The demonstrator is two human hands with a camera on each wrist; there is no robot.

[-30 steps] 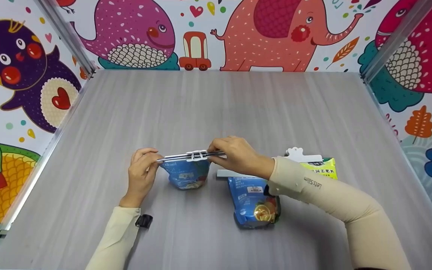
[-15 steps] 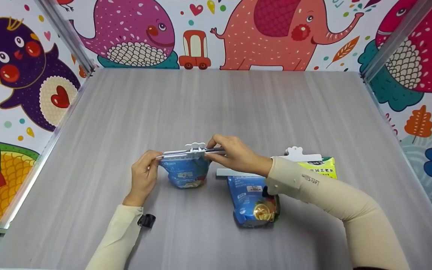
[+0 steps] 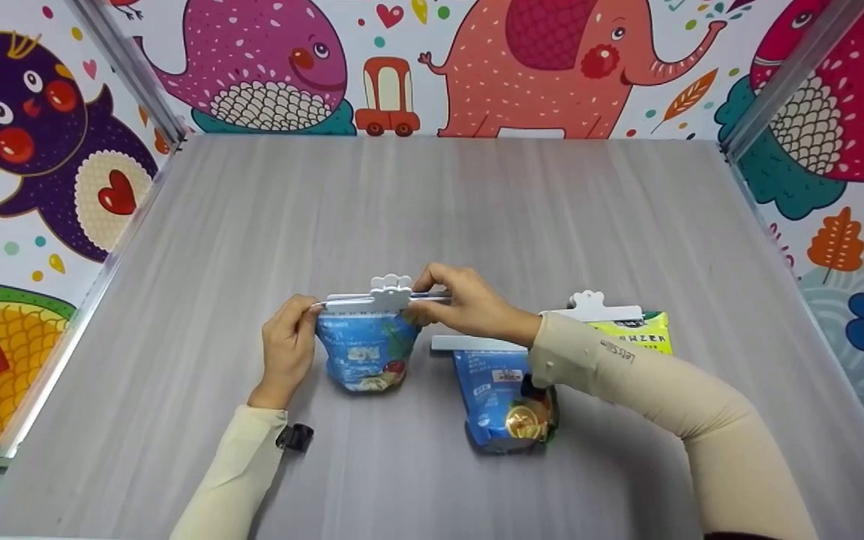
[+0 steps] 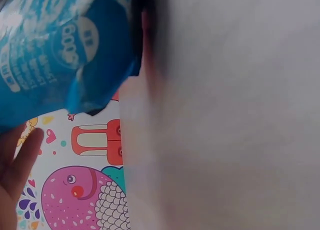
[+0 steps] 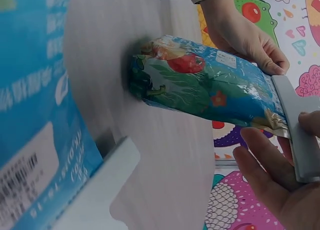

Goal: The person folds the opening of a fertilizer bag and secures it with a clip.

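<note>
A blue food bag (image 3: 368, 352) stands in front of me in the head view, a long white-grey sealing clip (image 3: 389, 298) across its top edge. With thumb and fingers, my left hand (image 3: 288, 352) pinches the top left corner, at the clip's end. My right hand (image 3: 469, 300) grips the clip's right end. In the right wrist view the right thumb lies on the clip (image 5: 295, 120), while the other fingers are spread behind the bag (image 5: 195, 85). The left wrist view shows the bag (image 4: 65, 55) close up, with part of the left hand (image 4: 17, 165) below.
Partly under my right forearm stands a second blue bag (image 3: 503, 401) with a light clip (image 3: 477, 343) along its top. Behind it, a yellow-green bag (image 3: 649, 330) bears a white clip (image 3: 604, 311). Printed cartoon panels (image 3: 544, 67) border the grey tabletop (image 3: 432, 202).
The bag and clip have tilted, so the clip's scalloped handle stands up and more of the bag's front shows. Both hands have kept hold, shifting only slightly.
</note>
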